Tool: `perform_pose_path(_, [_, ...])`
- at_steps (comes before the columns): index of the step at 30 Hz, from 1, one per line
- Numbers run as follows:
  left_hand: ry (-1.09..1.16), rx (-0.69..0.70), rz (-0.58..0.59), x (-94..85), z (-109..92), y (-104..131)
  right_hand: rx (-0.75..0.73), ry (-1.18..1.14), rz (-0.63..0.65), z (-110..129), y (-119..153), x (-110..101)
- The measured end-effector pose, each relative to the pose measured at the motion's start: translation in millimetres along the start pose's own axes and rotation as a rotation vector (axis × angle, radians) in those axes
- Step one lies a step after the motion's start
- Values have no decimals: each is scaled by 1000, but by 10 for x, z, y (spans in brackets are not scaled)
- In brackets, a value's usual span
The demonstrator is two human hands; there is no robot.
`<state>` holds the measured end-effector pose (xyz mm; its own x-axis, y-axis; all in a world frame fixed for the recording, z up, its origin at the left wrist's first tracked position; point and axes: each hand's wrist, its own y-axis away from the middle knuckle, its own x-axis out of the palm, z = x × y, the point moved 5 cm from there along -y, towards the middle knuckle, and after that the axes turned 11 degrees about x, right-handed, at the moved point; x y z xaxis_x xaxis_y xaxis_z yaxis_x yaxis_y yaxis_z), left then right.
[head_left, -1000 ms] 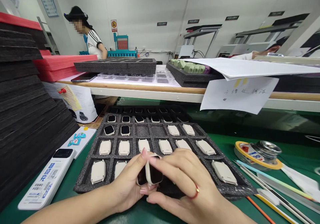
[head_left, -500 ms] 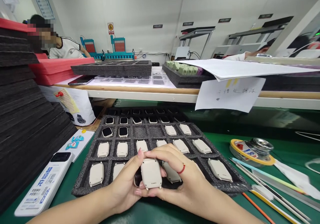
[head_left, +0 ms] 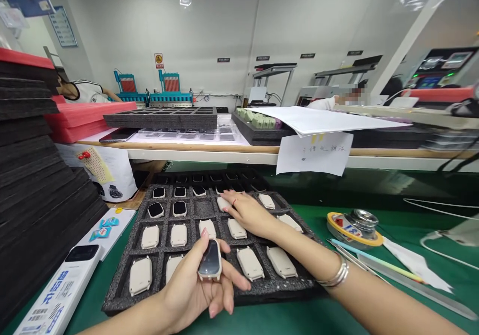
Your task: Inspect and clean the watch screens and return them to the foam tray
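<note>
My left hand (head_left: 198, 285) holds a watch body (head_left: 210, 260) with its dark screen facing up, above the front edge of the black foam tray (head_left: 121, 275). My right hand (head_left: 247, 212) reaches across the tray, its fingers on a pale watch body (head_left: 223, 203) lying back up in a second-row slot. Many pale watch bodies, such as one at the front left (head_left: 140, 276), lie back up in the slots. Others toward the rear show black screens (head_left: 179, 208). One slot left of my right hand's fingers holds nothing.
Foam sheets (head_left: 37, 185) are stacked at the left beside a white box (head_left: 60, 290). At the right lie a tape roll (head_left: 354, 230), a ruler (head_left: 419, 285) and pens. A shelf (head_left: 224, 156) crosses behind the tray.
My hands have moved apart. The right one has gone to a rear slot, where a pale watch body now lies. The left one now shows a screen-up watch body. The view has shifted.
</note>
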<state>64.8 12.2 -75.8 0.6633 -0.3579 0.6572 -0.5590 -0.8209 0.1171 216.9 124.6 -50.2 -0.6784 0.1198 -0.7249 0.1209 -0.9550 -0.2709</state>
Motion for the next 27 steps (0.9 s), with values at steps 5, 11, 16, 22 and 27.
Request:
perform_pose_path(5, [-49, 70, 4, -7, -31, 13, -1, -81, -101, 144, 215, -191])
perform_pose_path(11, [50, 14, 38, 1, 31, -13, -370, -151, 128, 838, 925, -389])
perform_pose_path(16, [111, 49, 29, 18, 16, -28, -380, -43, 109, 888, 1087, -306])
perform_pose_path(22, [91, 36, 40, 42, -3, 1, -339, -389, -51, 799, 974, -359])
perform_pose_path(27, [68, 32, 25, 14, -11, 3, -76, -742, -233, 603, 908, -484])
